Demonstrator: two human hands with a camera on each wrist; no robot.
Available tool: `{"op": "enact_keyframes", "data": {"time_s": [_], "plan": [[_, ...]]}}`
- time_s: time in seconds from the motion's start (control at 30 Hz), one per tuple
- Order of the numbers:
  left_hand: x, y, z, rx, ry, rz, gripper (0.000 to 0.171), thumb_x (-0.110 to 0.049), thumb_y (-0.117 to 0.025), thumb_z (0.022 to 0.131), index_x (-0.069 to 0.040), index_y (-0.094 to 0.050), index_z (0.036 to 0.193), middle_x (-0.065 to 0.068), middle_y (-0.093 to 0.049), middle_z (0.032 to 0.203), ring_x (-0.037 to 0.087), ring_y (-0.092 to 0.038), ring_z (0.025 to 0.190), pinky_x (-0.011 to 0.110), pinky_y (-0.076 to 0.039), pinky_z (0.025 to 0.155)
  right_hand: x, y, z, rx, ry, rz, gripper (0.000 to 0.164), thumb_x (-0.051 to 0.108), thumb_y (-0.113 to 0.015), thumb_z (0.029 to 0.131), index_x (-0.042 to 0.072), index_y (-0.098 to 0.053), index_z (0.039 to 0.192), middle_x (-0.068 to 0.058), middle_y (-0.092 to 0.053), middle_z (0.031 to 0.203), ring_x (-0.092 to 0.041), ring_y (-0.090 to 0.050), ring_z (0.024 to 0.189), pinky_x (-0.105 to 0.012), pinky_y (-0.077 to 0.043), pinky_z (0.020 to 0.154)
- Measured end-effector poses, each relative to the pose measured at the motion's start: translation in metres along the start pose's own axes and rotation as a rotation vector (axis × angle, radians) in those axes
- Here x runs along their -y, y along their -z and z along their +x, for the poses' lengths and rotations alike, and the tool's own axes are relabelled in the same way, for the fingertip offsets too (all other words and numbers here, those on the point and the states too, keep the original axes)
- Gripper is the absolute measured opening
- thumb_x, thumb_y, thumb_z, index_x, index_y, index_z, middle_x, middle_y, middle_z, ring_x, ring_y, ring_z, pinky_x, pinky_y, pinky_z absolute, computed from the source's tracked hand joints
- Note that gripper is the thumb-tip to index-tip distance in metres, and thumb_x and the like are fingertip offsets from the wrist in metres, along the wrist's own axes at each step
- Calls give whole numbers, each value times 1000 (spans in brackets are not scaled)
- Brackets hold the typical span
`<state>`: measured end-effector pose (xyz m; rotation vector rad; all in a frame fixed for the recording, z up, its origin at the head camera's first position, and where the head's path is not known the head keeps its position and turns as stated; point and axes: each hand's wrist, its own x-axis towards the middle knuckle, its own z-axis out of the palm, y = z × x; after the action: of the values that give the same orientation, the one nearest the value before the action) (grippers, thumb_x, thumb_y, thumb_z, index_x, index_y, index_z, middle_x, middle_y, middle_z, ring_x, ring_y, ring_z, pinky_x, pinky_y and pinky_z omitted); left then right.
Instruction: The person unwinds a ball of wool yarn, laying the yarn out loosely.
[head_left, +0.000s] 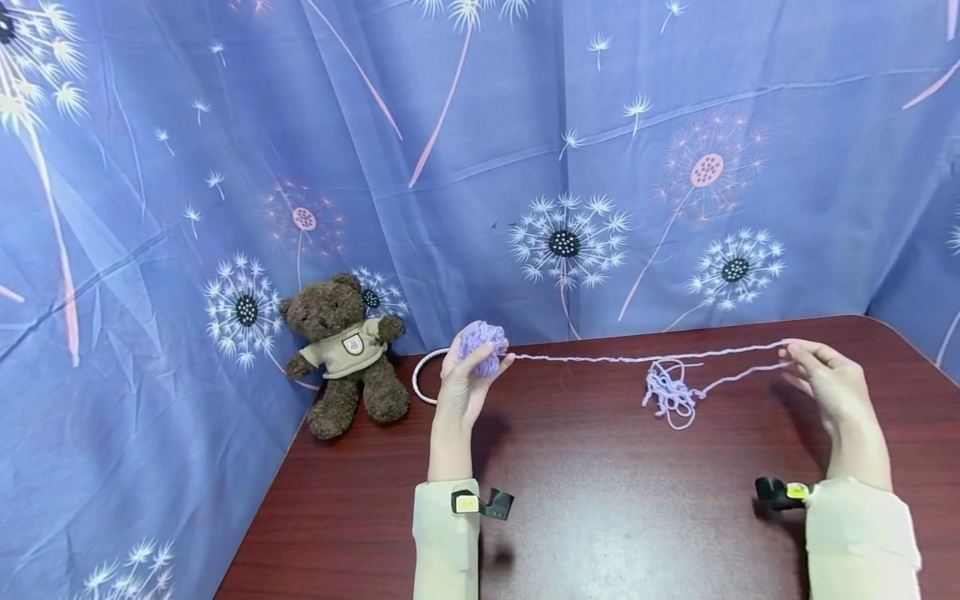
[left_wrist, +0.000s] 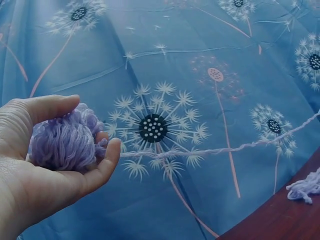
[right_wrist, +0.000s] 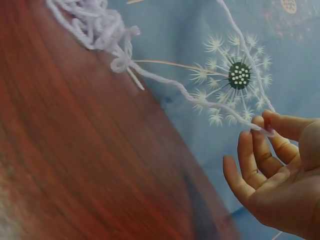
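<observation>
A small ball of lilac yarn (left_wrist: 65, 140) sits in my left hand (head_left: 462, 385), the thumb and fingers curled around it. From the ball a single yarn strand (head_left: 600, 359) runs nearly straight across to my right hand (head_left: 834, 383). There the thumb and forefinger pinch the strand, while the other fingers (right_wrist: 247, 165) are spread and loosely bent. Past the pinch, the strand turns back toward a loose tangle of yarn (head_left: 672, 394) on the table between the hands. In the right wrist view, the tangle (right_wrist: 95, 22) shows small loops and a short loose end.
A brown teddy bear (head_left: 341, 354) in a beige shirt sits at the table's back left, against the blue dandelion curtain (head_left: 465, 208). A white cord loop (head_left: 424, 379) lies behind my left hand. The reddish-brown table (head_left: 615, 500) runs up to the curtain.
</observation>
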<state>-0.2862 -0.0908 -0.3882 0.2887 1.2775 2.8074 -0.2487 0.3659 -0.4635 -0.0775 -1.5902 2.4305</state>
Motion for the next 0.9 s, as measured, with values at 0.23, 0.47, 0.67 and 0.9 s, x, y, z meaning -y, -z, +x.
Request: {"op": "enact_keyframes", "data": {"time_s": [0.23, 0.47, 0.67, 0.9], "plan": [[6, -7, -1, 24, 14, 35, 38, 11, -46, 88, -13, -50, 118, 8, -57, 109, 20, -66, 88, 30, -59, 75, -3, -21, 4, -13, -12, -164, 21, 12, -60, 96, 29, -71, 92, 22, -70, 82, 9, -64, 74, -8, -53, 64], [9, -15, -4, 79, 15, 48, 37, 11, -47, 88, -13, -52, 115, 7, -60, 105, 20, -66, 87, 30, -57, 77, 7, -71, 0, 149, 71, -187, 20, 10, -58, 97, 26, -70, 102, 21, -71, 91, 9, -66, 84, -6, -52, 73], [11, -22, -8, 89, 12, 63, 36, 11, -48, 88, -15, -54, 113, 6, -61, 104, 19, -66, 87, 29, -57, 77, -1, -157, -15, 288, 121, -662, 29, 30, -57, 99, 17, -61, 125, 17, -70, 106, 9, -60, 95, -15, -47, 89], [23, -36, -11, 140, 52, 85, 38, 10, -49, 87, -15, -52, 116, 4, -59, 108, 14, -64, 91, 27, -57, 79, -42, -233, -43, 560, 184, -661, 46, 14, -57, 97, -2, -45, 139, -25, -59, 130, -38, -58, 120, -45, -50, 102]]}}
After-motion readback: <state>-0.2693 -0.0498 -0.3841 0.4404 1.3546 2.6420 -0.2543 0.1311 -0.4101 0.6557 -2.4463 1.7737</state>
